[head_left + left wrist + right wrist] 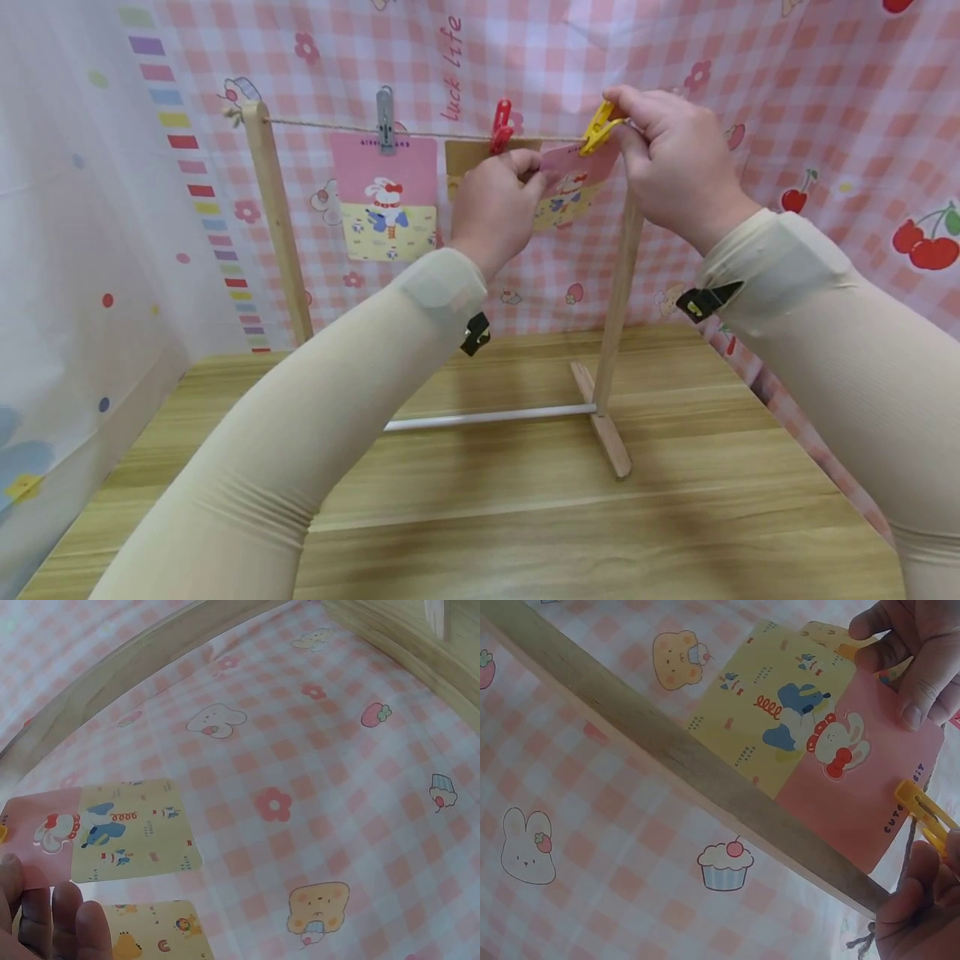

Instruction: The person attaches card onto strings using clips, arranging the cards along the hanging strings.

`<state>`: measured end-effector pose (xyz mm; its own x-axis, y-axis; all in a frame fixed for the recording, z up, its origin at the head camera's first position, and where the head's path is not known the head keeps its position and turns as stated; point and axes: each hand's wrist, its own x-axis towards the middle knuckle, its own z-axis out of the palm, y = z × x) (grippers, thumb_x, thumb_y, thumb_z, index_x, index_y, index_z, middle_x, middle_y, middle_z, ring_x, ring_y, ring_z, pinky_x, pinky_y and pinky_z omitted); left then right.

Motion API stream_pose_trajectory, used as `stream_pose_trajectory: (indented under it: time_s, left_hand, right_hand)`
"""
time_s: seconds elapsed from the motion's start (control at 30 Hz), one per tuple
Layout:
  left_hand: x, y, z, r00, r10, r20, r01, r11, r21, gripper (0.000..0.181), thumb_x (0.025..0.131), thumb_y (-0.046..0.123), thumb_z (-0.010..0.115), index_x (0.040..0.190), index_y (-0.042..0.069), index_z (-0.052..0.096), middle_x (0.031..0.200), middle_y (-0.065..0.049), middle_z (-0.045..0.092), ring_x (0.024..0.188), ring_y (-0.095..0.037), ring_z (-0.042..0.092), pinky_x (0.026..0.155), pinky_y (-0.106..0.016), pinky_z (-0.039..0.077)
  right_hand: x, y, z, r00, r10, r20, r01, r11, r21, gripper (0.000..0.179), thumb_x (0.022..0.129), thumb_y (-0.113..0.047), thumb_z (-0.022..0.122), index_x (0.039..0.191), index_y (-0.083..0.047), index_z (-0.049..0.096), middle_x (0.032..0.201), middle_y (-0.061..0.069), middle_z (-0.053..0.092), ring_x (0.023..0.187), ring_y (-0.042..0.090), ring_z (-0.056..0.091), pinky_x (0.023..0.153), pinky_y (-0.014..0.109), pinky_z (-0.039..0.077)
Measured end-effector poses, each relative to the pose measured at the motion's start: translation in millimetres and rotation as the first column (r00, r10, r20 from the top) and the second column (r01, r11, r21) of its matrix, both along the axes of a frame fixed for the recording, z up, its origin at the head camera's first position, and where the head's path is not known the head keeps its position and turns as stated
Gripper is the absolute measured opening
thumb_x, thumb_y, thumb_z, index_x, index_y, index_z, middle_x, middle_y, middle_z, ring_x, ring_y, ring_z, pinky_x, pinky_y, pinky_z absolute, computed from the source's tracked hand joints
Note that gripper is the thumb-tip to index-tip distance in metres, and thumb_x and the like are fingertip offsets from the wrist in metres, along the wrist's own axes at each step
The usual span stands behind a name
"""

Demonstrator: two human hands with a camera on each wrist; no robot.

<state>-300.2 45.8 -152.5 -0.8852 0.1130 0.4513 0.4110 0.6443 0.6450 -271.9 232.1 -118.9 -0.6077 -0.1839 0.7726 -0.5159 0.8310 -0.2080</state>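
A pink-and-yellow card with a rabbit picture (566,208) hangs at the right end of a string (322,124). My left hand (495,204) pinches its left edge between thumb and fingers, seen also in the right wrist view. With my right hand (678,158) I grip the handles of a yellow clothespin (600,132), whose tip sits over the card's top edge at the string. Behind my left hand, a red clothespin (501,125) holds a card with a tan top (467,153), mostly hidden. Further left, a grey clothespin (386,121) holds a similar rabbit card (386,200).
The string runs between two wooden posts, a left post (273,208) and a right post (621,308) on a wooden foot (611,446). A white rod (495,416) joins them low down. The rack stands on a wood-grain table (525,533) before a checked cloth (555,58).
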Motion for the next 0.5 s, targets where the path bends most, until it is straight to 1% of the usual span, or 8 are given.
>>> stream_pose_trajectory:
  time_s: [0.13,0.23,0.3,0.4,0.5]
  left_hand:
    - [-0.2,-0.2,0.1,1.0,0.004,0.002,-0.004,1.0,-0.012,0.031,0.109,0.038,0.057,0.135,0.028,0.071,0.134,0.009,0.073,0.114,-0.006,0.068,0.089,-0.022,0.056]
    - [-0.2,-0.4,0.0,1.0,-0.007,0.008,0.007,1.0,-0.011,0.032,0.11,0.038,0.056,0.138,0.028,0.069,0.137,0.009,0.072,0.117,-0.006,0.068,0.092,-0.021,0.056]
    - [-0.2,-0.5,-0.4,1.0,-0.012,0.009,0.012,1.0,-0.005,0.033,0.11,0.038,0.056,0.138,0.028,0.068,0.137,0.009,0.071,0.117,-0.007,0.068,0.093,-0.022,0.056]
    - [0.4,-0.7,-0.9,1.0,-0.015,0.009,0.015,1.0,0.005,0.033,0.109,0.039,0.056,0.137,0.028,0.069,0.136,0.009,0.072,0.116,-0.006,0.068,0.092,-0.021,0.056]
    - [0.9,-0.4,-1.1,1.0,-0.014,0.01,0.013,1.0,0.012,0.031,0.109,0.04,0.056,0.134,0.028,0.071,0.132,0.009,0.073,0.113,-0.006,0.068,0.091,-0.022,0.056]
  right_hand:
    - [-0.2,-0.2,0.6,1.0,0.012,0.015,-0.012,1.0,0.002,0.04,0.111,-0.017,0.051,0.149,-0.013,0.06,0.146,0.012,0.065,0.118,0.028,0.062,0.091,0.037,0.047]
    - [-0.1,0.0,0.6,1.0,0.02,0.019,-0.02,1.0,-0.003,0.04,0.111,-0.016,0.051,0.15,-0.013,0.059,0.147,0.013,0.064,0.123,0.029,0.062,0.094,0.042,0.048]
    - [-0.1,0.1,0.5,1.0,0.019,0.02,-0.019,1.0,-0.001,0.04,0.111,-0.016,0.05,0.151,-0.013,0.058,0.148,0.013,0.064,0.124,0.029,0.062,0.095,0.043,0.048]
    - [-0.4,0.1,0.2,1.0,0.013,0.022,-0.014,1.0,0.007,0.041,0.112,-0.018,0.049,0.152,-0.014,0.056,0.148,0.013,0.063,0.12,0.03,0.062,0.092,0.044,0.047]
    - [-0.2,0.4,-0.6,1.0,0.005,0.025,-0.005,1.0,0.011,0.042,0.113,-0.02,0.047,0.154,-0.015,0.054,0.146,0.013,0.064,0.11,0.029,0.061,0.086,0.036,0.044]
